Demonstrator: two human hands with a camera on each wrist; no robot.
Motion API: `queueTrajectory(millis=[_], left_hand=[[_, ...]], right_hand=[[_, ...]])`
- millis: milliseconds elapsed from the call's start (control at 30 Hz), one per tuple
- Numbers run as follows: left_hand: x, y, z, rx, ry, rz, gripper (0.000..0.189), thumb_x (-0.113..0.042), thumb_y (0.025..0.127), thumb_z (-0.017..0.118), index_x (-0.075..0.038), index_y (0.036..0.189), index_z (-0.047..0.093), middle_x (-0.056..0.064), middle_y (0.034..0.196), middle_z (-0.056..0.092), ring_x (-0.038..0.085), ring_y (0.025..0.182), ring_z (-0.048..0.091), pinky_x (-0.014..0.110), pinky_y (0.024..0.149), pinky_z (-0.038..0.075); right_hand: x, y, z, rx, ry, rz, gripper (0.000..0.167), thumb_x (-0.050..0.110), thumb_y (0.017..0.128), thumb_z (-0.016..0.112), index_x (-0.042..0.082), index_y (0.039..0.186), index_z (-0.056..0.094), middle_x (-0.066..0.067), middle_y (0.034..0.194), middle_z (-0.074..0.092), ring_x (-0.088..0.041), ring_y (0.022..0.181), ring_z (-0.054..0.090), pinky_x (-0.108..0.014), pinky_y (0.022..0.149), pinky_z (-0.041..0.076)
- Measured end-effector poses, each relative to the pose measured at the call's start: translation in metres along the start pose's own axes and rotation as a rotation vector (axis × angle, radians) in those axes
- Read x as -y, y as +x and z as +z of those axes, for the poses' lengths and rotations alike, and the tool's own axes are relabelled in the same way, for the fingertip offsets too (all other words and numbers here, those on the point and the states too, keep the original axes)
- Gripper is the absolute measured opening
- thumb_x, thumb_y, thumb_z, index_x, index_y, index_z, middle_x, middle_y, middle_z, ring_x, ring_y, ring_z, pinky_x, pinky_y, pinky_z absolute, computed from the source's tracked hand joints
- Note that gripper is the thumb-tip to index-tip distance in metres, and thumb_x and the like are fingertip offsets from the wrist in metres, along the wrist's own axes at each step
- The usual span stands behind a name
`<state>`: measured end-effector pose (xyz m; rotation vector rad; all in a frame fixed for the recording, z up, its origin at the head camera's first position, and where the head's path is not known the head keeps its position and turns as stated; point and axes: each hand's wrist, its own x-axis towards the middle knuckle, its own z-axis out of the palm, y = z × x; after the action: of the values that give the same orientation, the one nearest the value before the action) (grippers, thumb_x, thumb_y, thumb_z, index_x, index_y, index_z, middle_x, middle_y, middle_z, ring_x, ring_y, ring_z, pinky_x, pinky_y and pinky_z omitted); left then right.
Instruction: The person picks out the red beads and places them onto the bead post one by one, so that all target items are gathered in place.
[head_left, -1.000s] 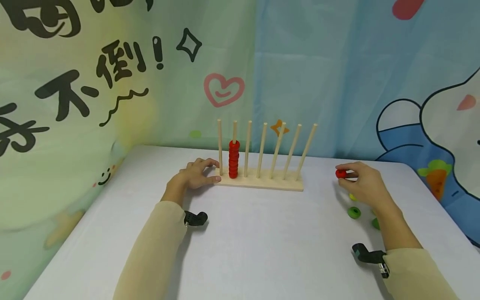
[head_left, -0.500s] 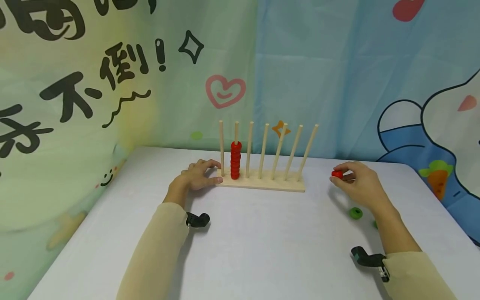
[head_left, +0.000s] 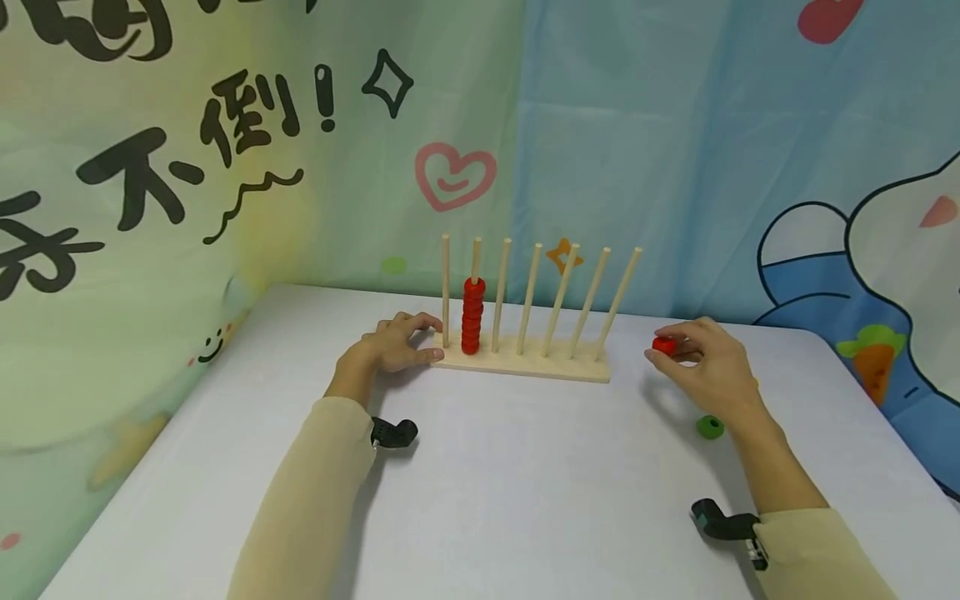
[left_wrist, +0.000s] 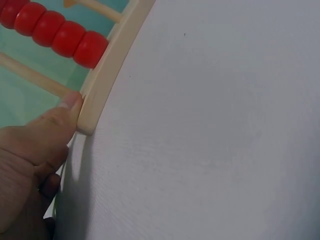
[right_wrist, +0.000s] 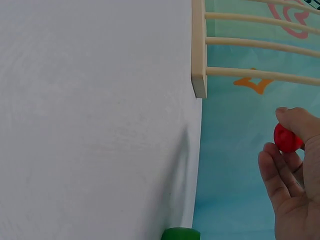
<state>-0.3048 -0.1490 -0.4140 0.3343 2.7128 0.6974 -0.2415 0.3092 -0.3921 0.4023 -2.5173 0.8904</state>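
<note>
A wooden peg stand [head_left: 525,365] with several upright rods stands toward the back of the table. Red beads [head_left: 472,317] are stacked on its second rod from the left; the other rods are bare. My left hand [head_left: 393,343] grips the left end of the base, and in the left wrist view the thumb [left_wrist: 57,117] lies against the base by the first rod. Off to the right of the stand, my right hand [head_left: 708,371] pinches a single red bead [head_left: 663,346] above the table. In the right wrist view that red bead [right_wrist: 287,138] sits between thumb and fingers.
A green bead [head_left: 710,427] lies on the white table [head_left: 540,483] below my right hand. A sliver of yellow [head_left: 756,383] shows behind that hand. A printed cloth [head_left: 615,150] hangs along the table's back edge.
My right hand has moved a little left with the red bead, toward the stand. The left hand keeps its hold on the base. The head view has shifted slightly.
</note>
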Motion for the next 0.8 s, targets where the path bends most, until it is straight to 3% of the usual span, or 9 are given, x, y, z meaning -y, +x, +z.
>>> queueTrajectory(millis=[367,533,800], left_hand=[[0.001,0.001,0.001,-0.003,0.009,0.024,0.054,-0.061,0.088,0.062,-0.041,0.135,0.045,0.005,0.151,0.035,0.038,0.133,0.031,0.065,0.101,0.029],[-0.001,0.003,0.001,0.004,0.015,0.037,0.055,-0.062,0.088,0.062,-0.041,0.135,0.045,0.006,0.151,0.035,0.038,0.134,0.031,0.065,0.100,0.029],[0.002,0.000,0.000,0.001,0.012,0.016,0.056,-0.060,0.088,0.063,-0.040,0.137,0.044,0.007,0.152,0.034,0.039,0.135,0.030,0.066,0.101,0.028]], right_hand=[[0.014,-0.002,0.000,-0.036,0.090,-0.031,0.031,0.006,0.085,0.076,0.005,0.114,0.066,-0.006,0.105,0.059,0.004,0.085,0.059,-0.005,0.078,0.045],[0.018,-0.004,-0.002,-0.068,0.144,-0.027,0.029,0.005,0.086,0.075,0.008,0.114,0.069,-0.003,0.104,0.059,0.000,0.085,0.059,-0.006,0.080,0.045],[0.029,-0.001,0.003,-0.081,0.175,-0.092,0.034,-0.001,0.079,0.080,0.007,0.110,0.069,-0.005,0.106,0.059,-0.001,0.081,0.061,-0.008,0.077,0.048]])
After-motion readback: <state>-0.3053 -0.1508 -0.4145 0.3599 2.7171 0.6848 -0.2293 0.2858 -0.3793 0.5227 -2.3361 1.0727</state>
